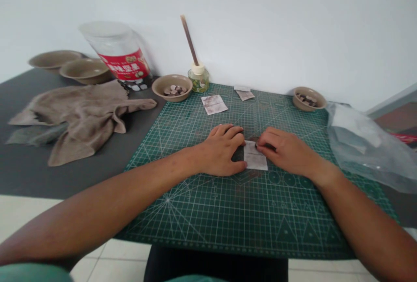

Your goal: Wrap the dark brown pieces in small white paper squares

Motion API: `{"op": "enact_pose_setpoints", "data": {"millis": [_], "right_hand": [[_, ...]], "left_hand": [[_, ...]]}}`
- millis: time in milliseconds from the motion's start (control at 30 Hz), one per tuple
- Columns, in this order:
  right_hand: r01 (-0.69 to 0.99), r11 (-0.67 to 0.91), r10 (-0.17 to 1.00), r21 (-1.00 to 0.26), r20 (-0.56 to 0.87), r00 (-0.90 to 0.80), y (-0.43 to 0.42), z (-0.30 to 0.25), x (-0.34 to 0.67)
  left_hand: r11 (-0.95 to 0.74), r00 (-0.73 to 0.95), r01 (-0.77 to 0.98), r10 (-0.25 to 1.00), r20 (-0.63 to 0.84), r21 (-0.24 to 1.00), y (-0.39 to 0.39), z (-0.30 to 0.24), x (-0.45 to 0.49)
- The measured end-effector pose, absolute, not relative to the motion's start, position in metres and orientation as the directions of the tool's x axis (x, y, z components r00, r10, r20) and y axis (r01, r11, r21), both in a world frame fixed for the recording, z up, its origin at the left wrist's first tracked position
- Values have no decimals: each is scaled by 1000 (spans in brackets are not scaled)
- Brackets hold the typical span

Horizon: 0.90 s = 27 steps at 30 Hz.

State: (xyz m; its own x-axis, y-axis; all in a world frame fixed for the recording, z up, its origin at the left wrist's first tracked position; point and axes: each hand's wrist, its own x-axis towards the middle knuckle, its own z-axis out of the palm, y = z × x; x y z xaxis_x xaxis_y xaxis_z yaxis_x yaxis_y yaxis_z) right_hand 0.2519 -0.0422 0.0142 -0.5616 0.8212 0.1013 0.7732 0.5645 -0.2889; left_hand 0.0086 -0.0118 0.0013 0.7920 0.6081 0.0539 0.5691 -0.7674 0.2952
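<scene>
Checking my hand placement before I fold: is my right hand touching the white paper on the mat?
Touching. The head view shows the fingertips of the right hand resting on the upper right edge of the white paper, which lies on the green cutting mat.

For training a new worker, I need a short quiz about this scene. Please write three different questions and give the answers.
1. True or false: the white slip lies between the left hand and the right hand.
2. Which thing lies at the right edge of the mat? A) plastic bag B) brown cloth C) red-labelled jar
3. How many bowls with small dark pieces can you see?

Key: 1. True 2. A 3. Two
</scene>
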Motion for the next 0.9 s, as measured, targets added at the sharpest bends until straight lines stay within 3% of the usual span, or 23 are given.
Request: {"op": "enact_pose_setpoints", "data": {"millis": [167, 400, 567, 733, 900], "right_hand": [[631, 651, 714, -422, 58, -698, -54, 16, 248], [781, 574, 819, -246, 154, -553, -42, 12, 242], [666, 647, 728, -370, 40, -685, -53, 15, 242], [738, 598, 797, -312, 130, -590, -50, 10, 236], [697, 605, 761, -385, 23, -648, -50, 17, 251]], "left_hand": [[-773, 793, 567, 606, 68, 284, -13, 1, 9], [-770, 792, 567, 608, 64, 293, -12, 1, 9], [-777, 796, 559, 601, 74, 289, -13, 1, 9], [-770, 790, 571, 610, 65, 285, -12, 0, 9], [-768, 793, 568, 607, 53, 295, -13, 3, 9]]}}
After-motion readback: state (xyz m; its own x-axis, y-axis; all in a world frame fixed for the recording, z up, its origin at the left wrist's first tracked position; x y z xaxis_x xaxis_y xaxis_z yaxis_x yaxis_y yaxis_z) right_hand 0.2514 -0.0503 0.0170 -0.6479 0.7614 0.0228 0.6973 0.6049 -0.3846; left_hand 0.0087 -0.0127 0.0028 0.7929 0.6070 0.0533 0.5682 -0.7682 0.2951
